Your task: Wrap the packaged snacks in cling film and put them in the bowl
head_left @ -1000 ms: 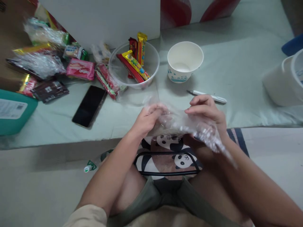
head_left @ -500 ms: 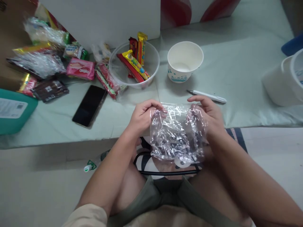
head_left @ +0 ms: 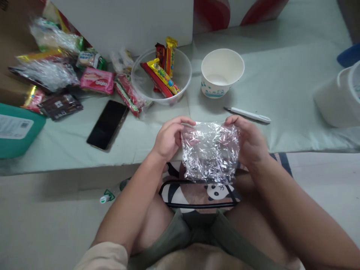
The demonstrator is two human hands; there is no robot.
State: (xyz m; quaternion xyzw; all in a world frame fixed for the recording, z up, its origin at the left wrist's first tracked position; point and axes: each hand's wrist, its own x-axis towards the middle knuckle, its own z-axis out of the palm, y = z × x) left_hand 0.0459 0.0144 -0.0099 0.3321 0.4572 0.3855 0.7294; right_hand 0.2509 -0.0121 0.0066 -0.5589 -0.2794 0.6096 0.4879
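Gently: my left grip [head_left: 169, 138] and right grip [head_left: 251, 139] both pinch crinkled clear plastic bag [head_left: 210, 155] near upper corners; best tension even, corners level, so film flattens without tearing.

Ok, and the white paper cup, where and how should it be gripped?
Likely best by the right side of its outer wall, just under the rim, coming from the right: the white paper cup stands upright and narrows toward its base, so the flare should resist slipping. The clear bowl sits close on its left. The right hand currently holds clear plastic.
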